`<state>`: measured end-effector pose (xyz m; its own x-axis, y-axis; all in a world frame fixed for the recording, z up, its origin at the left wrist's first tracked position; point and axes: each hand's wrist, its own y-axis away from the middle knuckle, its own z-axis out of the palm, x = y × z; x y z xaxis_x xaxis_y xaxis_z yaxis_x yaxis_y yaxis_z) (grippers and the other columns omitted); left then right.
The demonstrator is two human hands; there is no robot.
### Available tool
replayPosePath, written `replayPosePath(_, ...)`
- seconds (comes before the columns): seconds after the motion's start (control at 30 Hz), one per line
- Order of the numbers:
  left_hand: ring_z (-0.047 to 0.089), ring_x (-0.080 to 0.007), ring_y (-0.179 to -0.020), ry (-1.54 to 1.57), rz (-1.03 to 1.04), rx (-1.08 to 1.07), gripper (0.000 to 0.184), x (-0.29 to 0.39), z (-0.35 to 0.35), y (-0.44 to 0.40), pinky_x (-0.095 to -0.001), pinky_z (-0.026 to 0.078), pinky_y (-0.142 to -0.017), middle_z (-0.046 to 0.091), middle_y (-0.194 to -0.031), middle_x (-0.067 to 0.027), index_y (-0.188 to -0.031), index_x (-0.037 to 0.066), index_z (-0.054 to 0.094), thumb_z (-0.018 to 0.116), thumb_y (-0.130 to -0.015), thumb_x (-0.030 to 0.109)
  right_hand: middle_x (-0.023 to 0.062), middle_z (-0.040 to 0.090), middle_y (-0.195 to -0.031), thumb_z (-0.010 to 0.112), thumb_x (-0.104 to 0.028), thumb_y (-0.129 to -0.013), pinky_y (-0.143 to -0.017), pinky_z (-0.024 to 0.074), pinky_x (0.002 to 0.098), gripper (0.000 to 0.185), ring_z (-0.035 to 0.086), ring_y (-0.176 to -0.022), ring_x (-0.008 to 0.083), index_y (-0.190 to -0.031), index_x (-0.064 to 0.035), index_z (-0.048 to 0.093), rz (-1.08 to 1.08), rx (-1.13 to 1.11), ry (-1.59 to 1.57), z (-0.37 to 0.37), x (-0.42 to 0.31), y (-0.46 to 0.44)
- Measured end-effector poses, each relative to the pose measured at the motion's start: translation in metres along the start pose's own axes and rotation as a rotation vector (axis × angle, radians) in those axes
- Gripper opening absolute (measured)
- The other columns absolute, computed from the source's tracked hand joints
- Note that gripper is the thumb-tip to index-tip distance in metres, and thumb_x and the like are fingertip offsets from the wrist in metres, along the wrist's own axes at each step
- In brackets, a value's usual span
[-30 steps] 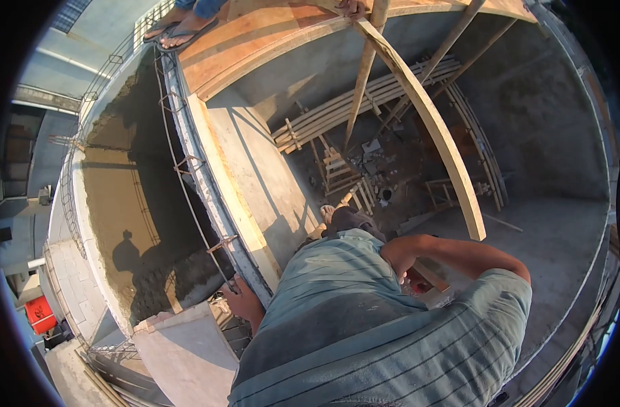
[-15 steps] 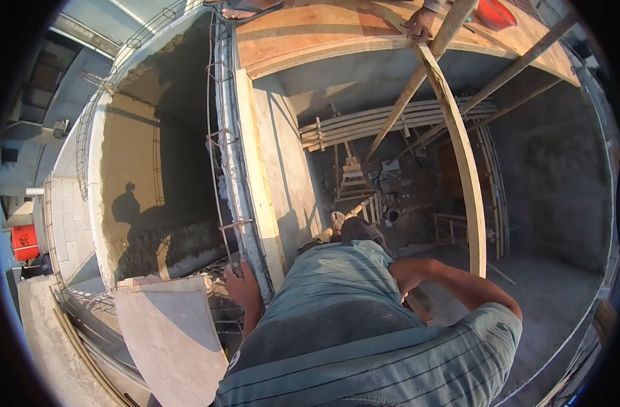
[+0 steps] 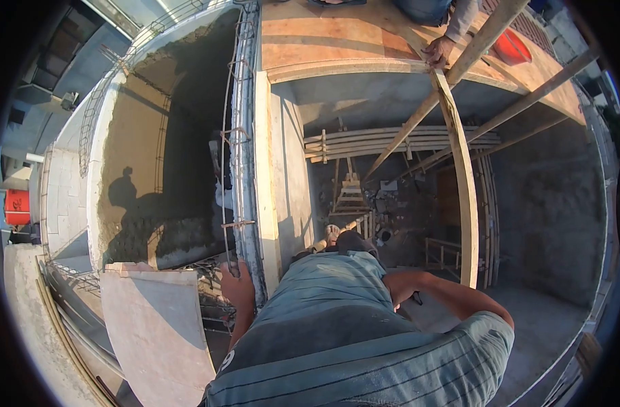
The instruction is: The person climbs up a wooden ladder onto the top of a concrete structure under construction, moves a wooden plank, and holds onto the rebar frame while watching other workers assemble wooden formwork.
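Note:
My left hand (image 3: 238, 286) is closed around a thin steel bar (image 3: 226, 197) of the rebar cage along the top of the wall (image 3: 245, 163). A pale timber board (image 3: 266, 163) runs beside that wall on its right. My right hand (image 3: 399, 286) is bent in against my waist, its fingers mostly hidden by my shirt. A small dark thing (image 3: 417, 296) shows beside it, too little to name. A long timber beam (image 3: 462, 169) spans the opening to the right of my right arm, and another person's hand (image 3: 437, 52) is at its far end.
An orange plywood deck (image 3: 323, 41) lies ahead, with a red basin (image 3: 512, 47) on it. Slanting wooden poles (image 3: 486, 47) cross above a deep room with a wooden ladder (image 3: 351, 193) below. A loose plywood sheet (image 3: 154, 325) lies to my left.
My view has shifted, so the deck and beam sit lower in it and more of the other person shows. My left hand stays on the bar; my right stays at my waist.

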<state>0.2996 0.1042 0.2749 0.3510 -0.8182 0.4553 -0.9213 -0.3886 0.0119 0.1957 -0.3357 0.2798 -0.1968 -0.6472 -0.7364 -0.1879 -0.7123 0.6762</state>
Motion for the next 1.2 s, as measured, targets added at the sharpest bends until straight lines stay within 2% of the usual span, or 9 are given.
replayPosePath(0.13, 0.071, -0.0320, -0.073, -0.030, 0.024, 0.020, 0.037, 0.005, 0.001, 0.002, -0.0466, 0.053, -0.069, 0.071, -0.080, -0.0111, -0.101, 0.005, 0.063, 0.071, -0.100, 0.041, 0.0090, 0.081, -0.086, 0.090, -0.017, -0.074, -0.075, 0.0568, 0.0381, 0.024, 0.078, -0.083, 0.0207, -0.092, -0.0043, 0.082, 0.079, -0.073, -0.083, -0.014, -0.026, 0.012)
replayPosePath(0.2, 0.071, -0.0455, -0.097, -0.030, -0.014, -0.012, 0.059, 0.005, -0.001, 0.002, -0.0545, 0.052, -0.083, 0.075, -0.102, -0.0250, -0.125, -0.004, 0.065, 0.066, -0.102, 0.050, 0.0086, 0.081, -0.086, 0.090, -0.018, -0.074, -0.075, 0.0567, 0.0383, 0.024, 0.078, -0.083, 0.0208, -0.092, -0.0050, 0.082, 0.080, -0.065, -0.094, -0.011, -0.022, 0.010)
replayPosePath(0.3, 0.070, -0.0469, -0.102, -0.014, -0.071, -0.089, 0.064, 0.008, -0.005, 0.001, -0.0547, 0.052, -0.087, 0.074, -0.106, -0.0274, -0.131, -0.004, 0.063, 0.065, -0.102, 0.052, 0.0079, 0.081, -0.086, 0.090, -0.020, -0.074, -0.075, 0.0566, 0.0385, 0.022, 0.078, -0.083, 0.0212, -0.089, -0.0066, 0.083, 0.083, -0.069, -0.067, -0.014, -0.022, 0.009)
replayPosePath(0.43, 0.070, -0.0467, -0.101, -0.058, -0.061, -0.090, 0.064, 0.001, 0.001, 0.001, -0.0546, 0.052, -0.086, 0.074, -0.105, -0.0272, -0.131, -0.005, 0.062, 0.065, -0.101, 0.052, 0.0072, 0.082, -0.086, 0.089, -0.021, -0.075, -0.075, 0.0566, 0.0392, 0.018, 0.077, -0.082, 0.0217, -0.086, -0.0082, 0.083, 0.075, -0.060, -0.051, -0.017, -0.028, 0.013)
replayPosePath(0.5, 0.072, -0.0436, -0.092, -0.087, -0.022, 0.008, 0.045, 0.000, 0.004, 0.003, -0.0536, 0.052, -0.080, 0.074, -0.095, -0.0204, -0.109, 0.001, 0.064, 0.066, -0.102, 0.046, 0.0070, 0.082, -0.086, 0.089, -0.021, -0.076, -0.075, 0.0570, 0.0389, 0.018, 0.078, -0.083, 0.0215, -0.086, -0.0085, 0.084, 0.074, -0.067, -0.028, -0.016, -0.025, 0.009)
replayPosePath(0.57, 0.072, -0.0436, -0.092, -0.067, -0.030, -0.033, 0.046, -0.001, 0.003, 0.001, -0.0538, 0.052, -0.080, 0.073, -0.095, -0.0208, -0.109, 0.001, 0.064, 0.065, -0.102, 0.046, 0.0067, 0.082, -0.087, 0.089, -0.021, -0.076, -0.076, 0.0574, 0.0387, 0.017, 0.078, -0.083, 0.0214, -0.087, -0.0087, 0.084, 0.070, -0.073, -0.015, -0.015, -0.022, 0.006)
replayPosePath(0.63, 0.071, -0.0436, -0.093, -0.048, -0.029, -0.085, 0.046, -0.006, 0.006, -0.001, -0.0539, 0.052, -0.080, 0.073, -0.095, -0.0211, -0.108, 0.001, 0.063, 0.065, -0.102, 0.047, 0.0050, 0.083, -0.089, 0.085, -0.031, -0.083, -0.073, 0.0627, 0.0339, 0.023, 0.081, -0.081, 0.0208, -0.089, -0.0095, 0.084, 0.037, -0.084, -0.071, -0.016, -0.020, 0.009)
replayPosePath(0.97, 0.071, -0.0343, -0.089, -0.044, -0.064, -0.027, 0.055, -0.030, 0.023, -0.013, -0.0478, 0.052, -0.079, 0.073, -0.097, -0.0137, -0.110, 0.005, 0.066, 0.067, -0.098, 0.058, 0.0115, 0.082, -0.090, 0.089, -0.027, -0.081, -0.066, 0.0664, 0.0339, 0.029, 0.080, -0.080, 0.0227, -0.096, -0.0036, 0.082, 0.005, 0.051, -0.113, 0.006, -0.019, 0.013)
replayPosePath(1.2, 0.068, -0.0332, -0.093, -0.024, -0.054, -0.036, 0.052, -0.045, 0.028, -0.022, -0.0465, 0.051, -0.082, 0.072, -0.102, -0.0129, -0.113, 0.006, 0.067, 0.069, -0.098, 0.056, 0.0162, 0.080, -0.090, 0.091, -0.028, -0.082, -0.067, 0.0694, 0.0357, 0.037, 0.080, -0.080, 0.0238, -0.104, 0.0004, 0.080, -0.071, 0.062, -0.261, 0.020, -0.012, 0.015)
